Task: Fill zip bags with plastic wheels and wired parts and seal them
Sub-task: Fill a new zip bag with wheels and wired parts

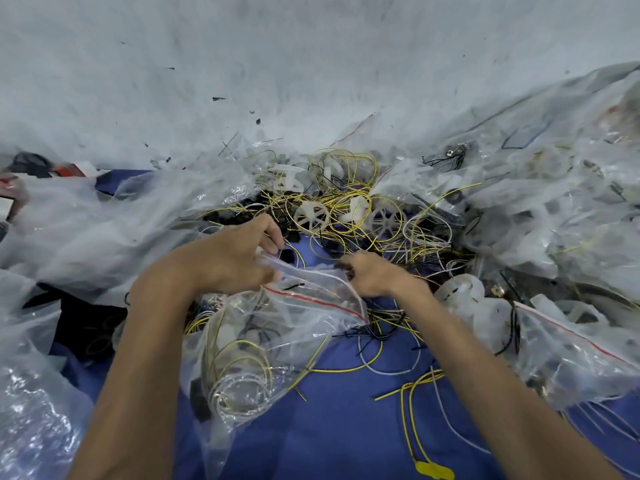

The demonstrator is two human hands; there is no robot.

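Observation:
A clear zip bag with a red seal line lies in the middle, holding yellow and white wired parts. My left hand grips the bag's mouth at its left end. My right hand pinches the mouth at its right end. Behind my hands lies a tangle of yellow, white and black wires with white plastic wheels in it.
Large crumpled plastic sheets rise at the left and a heap of filled bags at the right. Another zip bag with a red line lies at the right. Loose yellow wires cross the blue cloth near me.

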